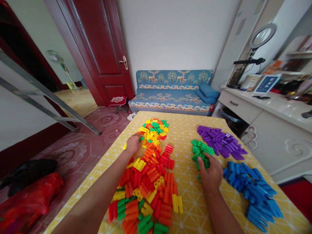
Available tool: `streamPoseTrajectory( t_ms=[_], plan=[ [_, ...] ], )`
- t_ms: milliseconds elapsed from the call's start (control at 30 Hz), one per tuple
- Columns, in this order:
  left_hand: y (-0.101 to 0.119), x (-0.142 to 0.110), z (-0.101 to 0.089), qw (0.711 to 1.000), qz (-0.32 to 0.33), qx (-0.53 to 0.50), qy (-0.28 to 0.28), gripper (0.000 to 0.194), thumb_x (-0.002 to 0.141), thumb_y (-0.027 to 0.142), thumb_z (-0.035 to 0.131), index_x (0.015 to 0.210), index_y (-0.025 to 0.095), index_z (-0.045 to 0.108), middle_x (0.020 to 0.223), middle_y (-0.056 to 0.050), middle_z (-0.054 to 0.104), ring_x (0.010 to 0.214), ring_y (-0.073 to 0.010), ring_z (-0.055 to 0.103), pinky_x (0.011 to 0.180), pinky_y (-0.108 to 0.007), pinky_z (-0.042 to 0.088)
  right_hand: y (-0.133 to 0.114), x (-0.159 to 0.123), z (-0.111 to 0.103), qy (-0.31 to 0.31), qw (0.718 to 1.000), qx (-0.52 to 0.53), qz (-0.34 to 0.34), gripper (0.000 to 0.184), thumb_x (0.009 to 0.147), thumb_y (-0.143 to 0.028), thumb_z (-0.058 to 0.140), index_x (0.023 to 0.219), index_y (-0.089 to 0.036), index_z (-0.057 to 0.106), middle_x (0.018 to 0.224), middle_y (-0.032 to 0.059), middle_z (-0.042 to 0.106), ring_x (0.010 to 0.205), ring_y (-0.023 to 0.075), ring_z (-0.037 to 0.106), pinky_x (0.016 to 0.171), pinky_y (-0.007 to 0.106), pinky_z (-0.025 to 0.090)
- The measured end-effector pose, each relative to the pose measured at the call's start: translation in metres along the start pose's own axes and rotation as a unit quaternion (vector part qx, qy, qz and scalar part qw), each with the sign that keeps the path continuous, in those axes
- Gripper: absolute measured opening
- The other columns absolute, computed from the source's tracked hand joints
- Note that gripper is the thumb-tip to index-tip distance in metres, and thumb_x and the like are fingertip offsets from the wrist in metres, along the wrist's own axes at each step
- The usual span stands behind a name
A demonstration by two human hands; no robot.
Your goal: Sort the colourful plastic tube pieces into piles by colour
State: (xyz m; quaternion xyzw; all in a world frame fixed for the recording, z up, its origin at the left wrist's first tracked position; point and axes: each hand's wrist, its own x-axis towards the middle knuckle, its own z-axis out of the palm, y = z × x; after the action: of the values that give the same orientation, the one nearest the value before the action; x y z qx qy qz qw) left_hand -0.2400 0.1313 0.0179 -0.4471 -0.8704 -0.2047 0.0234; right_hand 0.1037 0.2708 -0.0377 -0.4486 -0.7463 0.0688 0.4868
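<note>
My left hand reaches over the far left side of a mixed pile of plastic double-tube building blocks in red, orange, yellow and green. Its fingers are closed around a green block, of which only the end shows. My right hand rests at the near edge of a heap of green blocks, thumb and fingers bent round one of them. Past the green heap lies a heap of purple blocks. Right of my right hand is a heap of blue blocks.
The blocks lie on a table with a yellow patterned cloth. Beyond it stand a blue sofa and a small folding stool. A white cabinet is at the right, a metal ladder and red bag at the left.
</note>
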Motion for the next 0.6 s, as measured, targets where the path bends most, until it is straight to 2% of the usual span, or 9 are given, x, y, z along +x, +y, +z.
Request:
streamPoseTrajectory(
  t_ms=[133, 233, 400, 500, 600],
  plan=[
    [0.026, 0.020, -0.008, 0.999, 0.003, 0.021, 0.031, 0.027, 0.087, 0.020, 0.045, 0.108, 0.014, 0.060, 0.103, -0.013, 0.066, 0.094, -0.0219, 0.063, 0.081, -0.030, 0.046, 0.002, 0.000, 0.001, 0.000, 1.000, 0.007, -0.001, 0.053, 0.088, -0.058, 0.044, 0.106, -0.012, 0.064, 0.101, 0.0150, 0.067, 0.095, 0.0283, 0.057, 0.086, 0.041, 0.039],
    [0.053, 0.041, -0.001, 0.999, 0.037, 0.026, 0.028, 0.029, 0.088, 0.022, 0.045, 0.113, 0.017, 0.058, 0.112, -0.011, 0.064, 0.104, -0.0206, 0.060, 0.087, -0.028, 0.045, 0.004, 0.000, 0.002, 0.000, 1.000, 0.009, -0.007, 0.051, 0.089, -0.056, 0.044, 0.105, -0.012, 0.064, 0.101, 0.0147, 0.067, 0.096, 0.0281, 0.058, 0.087, 0.041, 0.040],
    [0.083, 0.074, 0.024, 0.996, 0.068, 0.051, -0.026, 0.024, 0.086, 0.020, 0.047, 0.103, 0.018, 0.065, 0.112, -0.011, 0.065, 0.109, -0.0227, 0.058, 0.090, -0.031, 0.045, 0.007, 0.000, 0.002, -0.005, 1.000, 0.023, -0.010, 0.047, 0.090, -0.054, 0.045, 0.103, -0.013, 0.064, 0.101, 0.0141, 0.067, 0.096, 0.0273, 0.059, 0.087, 0.041, 0.042],
    [0.087, 0.090, 0.033, 0.993, 0.063, 0.070, -0.066, 0.025, 0.083, 0.024, 0.053, 0.104, 0.020, 0.065, 0.112, -0.010, 0.066, 0.108, -0.0252, 0.059, 0.088, -0.034, 0.047, 0.006, 0.000, 0.002, -0.006, 0.999, 0.031, -0.014, 0.044, 0.091, -0.051, 0.045, 0.103, -0.013, 0.064, 0.101, 0.0136, 0.067, 0.097, 0.0267, 0.059, 0.087, 0.040, 0.043],
    [0.087, 0.101, 0.035, 0.989, 0.052, 0.087, -0.111, 0.040, 0.075, 0.030, 0.065, 0.114, 0.021, 0.061, 0.110, -0.011, 0.067, 0.107, -0.0293, 0.061, 0.086, -0.037, 0.048, 0.005, 0.000, 0.002, -0.007, 0.999, 0.031, -0.013, 0.042, 0.091, -0.050, 0.045, 0.103, -0.014, 0.064, 0.102, 0.0130, 0.067, 0.098, 0.0267, 0.059, 0.089, 0.040, 0.042]
  ],
)
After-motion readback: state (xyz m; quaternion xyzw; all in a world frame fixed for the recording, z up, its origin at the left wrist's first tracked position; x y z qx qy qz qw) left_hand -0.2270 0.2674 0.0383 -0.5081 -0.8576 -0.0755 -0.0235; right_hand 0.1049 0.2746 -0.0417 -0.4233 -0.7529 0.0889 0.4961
